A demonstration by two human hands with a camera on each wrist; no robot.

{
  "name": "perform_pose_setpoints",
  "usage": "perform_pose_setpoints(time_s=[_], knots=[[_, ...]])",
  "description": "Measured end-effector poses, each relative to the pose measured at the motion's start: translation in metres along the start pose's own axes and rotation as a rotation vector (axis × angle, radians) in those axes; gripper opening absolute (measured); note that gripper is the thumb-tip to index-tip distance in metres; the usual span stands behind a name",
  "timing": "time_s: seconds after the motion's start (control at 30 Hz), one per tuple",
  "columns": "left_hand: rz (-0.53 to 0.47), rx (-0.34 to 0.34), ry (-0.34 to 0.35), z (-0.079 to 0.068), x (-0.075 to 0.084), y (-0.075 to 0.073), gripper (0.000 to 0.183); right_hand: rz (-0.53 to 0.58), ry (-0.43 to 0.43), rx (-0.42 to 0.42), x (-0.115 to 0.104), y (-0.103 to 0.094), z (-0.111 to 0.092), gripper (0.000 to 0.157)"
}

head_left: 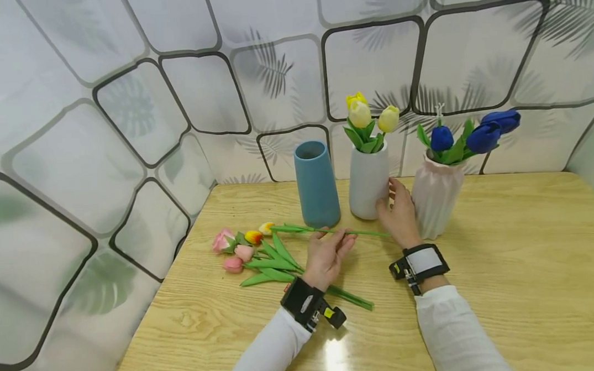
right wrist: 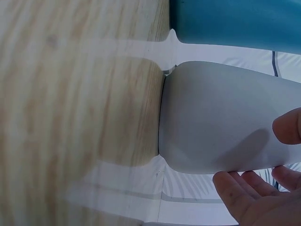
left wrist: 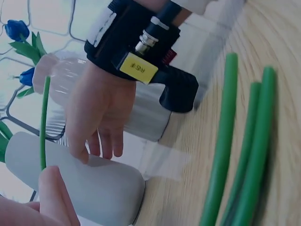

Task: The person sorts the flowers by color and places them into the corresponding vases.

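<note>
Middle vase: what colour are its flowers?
The flowers are yellow, some paler; the head view shows them best.

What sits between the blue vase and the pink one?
In the head view, the white vase with yellow tulips, and the right hand at its side.

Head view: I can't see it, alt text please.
The left hand pinches a flower stem while the right hand holds a white vase of yellow tulips. A blue vase stands to its left, a pink vase of blue tulips to its right; loose flowers lie on the wooden table.
</note>
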State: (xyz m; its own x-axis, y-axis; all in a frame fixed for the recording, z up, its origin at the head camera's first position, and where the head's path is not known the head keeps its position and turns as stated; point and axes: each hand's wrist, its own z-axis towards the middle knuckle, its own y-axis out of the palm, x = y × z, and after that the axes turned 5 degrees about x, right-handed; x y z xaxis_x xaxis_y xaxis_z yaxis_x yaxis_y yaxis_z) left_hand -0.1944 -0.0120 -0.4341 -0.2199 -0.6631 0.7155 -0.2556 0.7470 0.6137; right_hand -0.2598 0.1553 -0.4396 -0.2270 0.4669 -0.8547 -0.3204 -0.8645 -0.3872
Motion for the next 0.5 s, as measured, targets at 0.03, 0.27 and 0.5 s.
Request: perform_pose_setpoints(time_s=[0.03,0.27,0.5], knots=[[0.016,-0.009,0.005,-0.0002,0.0003,-0.0002,0.039,-0.003,0.0,0.0,0.0003,0.0001,-0.0003,0.058],[0.091,-0.091,0.04,-0.0015,0.0025,0.0001,0.03,-0.019,-0.014,0.005,0.0031,0.0008,-0.0008,0.057],[0.174,-0.166,0.142,-0.0039,0.0061,0.0038,0.019,-0.012,-0.014,0.006,0.0034,0.0013,0.0,0.057]])
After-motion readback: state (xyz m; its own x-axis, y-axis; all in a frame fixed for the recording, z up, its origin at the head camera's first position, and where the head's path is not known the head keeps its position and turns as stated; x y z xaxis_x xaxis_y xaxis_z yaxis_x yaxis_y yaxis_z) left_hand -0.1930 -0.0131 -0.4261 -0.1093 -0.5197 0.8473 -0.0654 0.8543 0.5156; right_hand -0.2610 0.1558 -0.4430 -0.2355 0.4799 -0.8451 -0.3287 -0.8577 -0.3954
